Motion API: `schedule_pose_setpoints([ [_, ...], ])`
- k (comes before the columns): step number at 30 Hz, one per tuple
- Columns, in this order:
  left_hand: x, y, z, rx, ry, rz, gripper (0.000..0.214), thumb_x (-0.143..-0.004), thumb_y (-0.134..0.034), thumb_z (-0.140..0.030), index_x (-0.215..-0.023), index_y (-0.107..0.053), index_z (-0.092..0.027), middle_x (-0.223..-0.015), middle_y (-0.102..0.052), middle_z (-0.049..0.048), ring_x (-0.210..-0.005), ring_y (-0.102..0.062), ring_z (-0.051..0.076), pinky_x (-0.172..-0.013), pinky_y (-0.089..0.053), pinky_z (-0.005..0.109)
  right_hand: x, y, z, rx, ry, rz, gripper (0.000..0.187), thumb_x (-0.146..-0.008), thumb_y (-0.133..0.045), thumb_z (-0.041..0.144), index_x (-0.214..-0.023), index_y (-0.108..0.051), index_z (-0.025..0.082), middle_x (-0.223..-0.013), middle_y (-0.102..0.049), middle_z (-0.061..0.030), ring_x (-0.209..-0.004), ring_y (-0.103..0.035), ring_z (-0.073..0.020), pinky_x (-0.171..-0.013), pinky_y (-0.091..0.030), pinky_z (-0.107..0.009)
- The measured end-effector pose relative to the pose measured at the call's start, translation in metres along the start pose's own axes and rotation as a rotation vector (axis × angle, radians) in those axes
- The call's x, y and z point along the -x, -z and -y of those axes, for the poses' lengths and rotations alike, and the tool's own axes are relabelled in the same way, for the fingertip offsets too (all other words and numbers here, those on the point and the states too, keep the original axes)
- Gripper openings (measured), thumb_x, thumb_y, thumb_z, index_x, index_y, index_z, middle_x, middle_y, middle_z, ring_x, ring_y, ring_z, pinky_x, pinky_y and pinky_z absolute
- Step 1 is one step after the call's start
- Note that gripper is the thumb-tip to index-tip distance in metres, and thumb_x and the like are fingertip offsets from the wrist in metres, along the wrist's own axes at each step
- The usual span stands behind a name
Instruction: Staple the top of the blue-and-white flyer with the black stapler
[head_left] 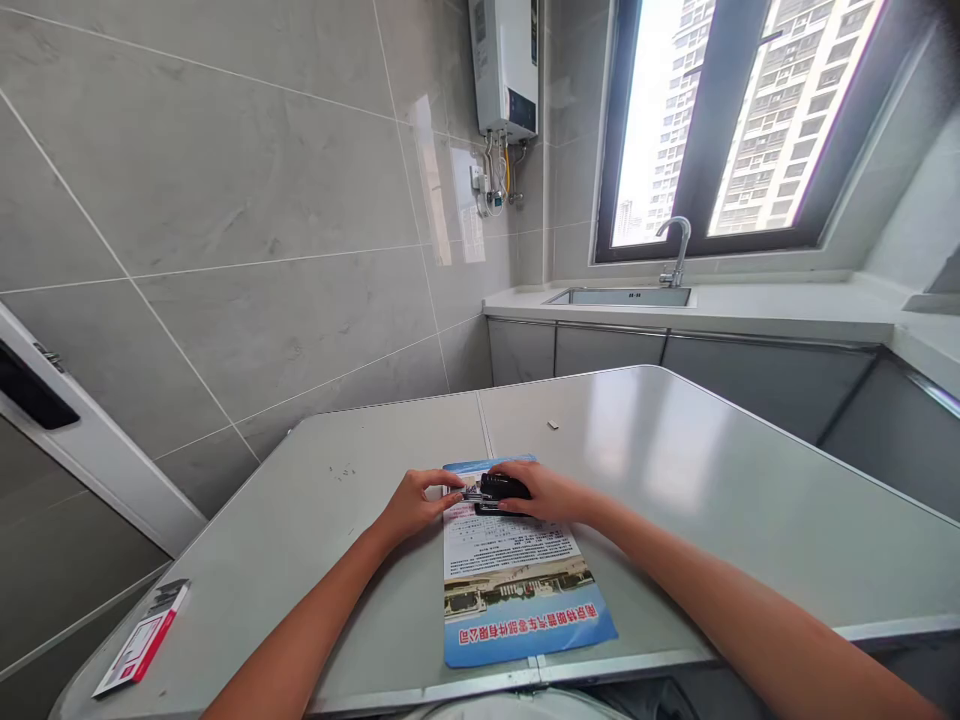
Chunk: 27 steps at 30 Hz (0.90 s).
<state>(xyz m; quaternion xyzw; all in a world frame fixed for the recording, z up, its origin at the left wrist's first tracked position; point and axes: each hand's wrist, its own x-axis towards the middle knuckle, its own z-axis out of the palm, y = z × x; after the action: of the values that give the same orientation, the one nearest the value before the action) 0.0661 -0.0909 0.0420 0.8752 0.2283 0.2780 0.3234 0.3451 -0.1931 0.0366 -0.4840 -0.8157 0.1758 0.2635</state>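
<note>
- We see a black stapler with a silver metal front part (504, 488) above the upper half of a printed sheet in blue, white and red (525, 640), near the middle of a pale grey, smooth-topped table (750, 540).
- Our right hand (551, 492) grips the stapler's black body from the right, fingers along its far side and thumb along its near side.
- Our left hand (420, 503) is at the stapler's silver end, thumb and fingers curved toward each other; we cannot tell whether the fingertips pinch the metal or only touch it.
- Beyond the sheet, we notice a small pale piece (553, 425) lying on the tabletop.
- Left of our hands, several tiny dark bits (342, 470) lie scattered, well apart from the sheet.
- At the table's left edge, near us, lies a flat white, red and black package (144, 640).
- Behind the table, we see a steel sink (626, 297) and a curved chrome tap (681, 245) beneath a dark-framed window (705, 130).
</note>
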Motion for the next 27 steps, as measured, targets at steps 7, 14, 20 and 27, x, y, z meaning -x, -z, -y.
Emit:
schedule_pose_setpoints([
  [7, -0.002, -0.005, 0.010, 0.010, -0.043, 0.028, 0.023, -0.093, -0.073, -0.037, -0.108, -0.083, -0.024, -0.104, -0.082, 0.0081, -0.095, -0.076, 0.025, -0.090, -0.057, 0.037, 0.001, 0.003, 0.001, 0.031, -0.005, 0.023, 0.043, -0.098, -0.064, 0.051, -0.132, -0.064, 0.024, -0.120, -0.074, -0.0085, -0.108, -0.068, -0.0262, -0.091, -0.053, -0.037],
  [14, -0.004, -0.006, 0.009, 0.053, -0.063, 0.080, 0.024, -0.094, -0.072, -0.038, -0.109, -0.083, -0.023, -0.106, -0.082, 0.0084, -0.096, -0.077, 0.026, -0.091, -0.059, 0.038, 0.001, 0.004, 0.003, 0.023, 0.005, 0.047, 0.042, -0.099, -0.062, 0.051, -0.131, -0.063, 0.023, -0.117, -0.074, -0.0086, -0.106, -0.068, -0.0259, -0.091, -0.052, -0.037],
  [20, -0.004, -0.007, 0.007, 0.047, -0.073, 0.093, 0.021, -0.094, -0.072, -0.037, -0.107, -0.084, -0.025, -0.106, -0.082, 0.0079, -0.097, -0.076, 0.025, -0.092, -0.059, 0.038, 0.001, 0.004, 0.002, 0.030, -0.004, 0.051, 0.043, -0.099, -0.061, 0.052, -0.131, -0.063, 0.023, -0.116, -0.074, -0.0088, -0.105, -0.068, -0.0265, -0.090, -0.051, -0.038],
  [27, -0.001, 0.006, 0.016, -0.029, -0.135, 0.210, 0.027, -0.096, -0.068, -0.039, -0.119, -0.081, -0.028, -0.121, -0.077, 0.0085, -0.106, -0.073, 0.023, -0.095, -0.057, 0.036, 0.001, 0.005, 0.003, 0.026, -0.004, 0.046, 0.043, -0.099, -0.061, 0.054, -0.128, -0.064, 0.023, -0.113, -0.073, -0.0093, -0.102, -0.066, -0.0263, -0.086, -0.050, -0.036],
])
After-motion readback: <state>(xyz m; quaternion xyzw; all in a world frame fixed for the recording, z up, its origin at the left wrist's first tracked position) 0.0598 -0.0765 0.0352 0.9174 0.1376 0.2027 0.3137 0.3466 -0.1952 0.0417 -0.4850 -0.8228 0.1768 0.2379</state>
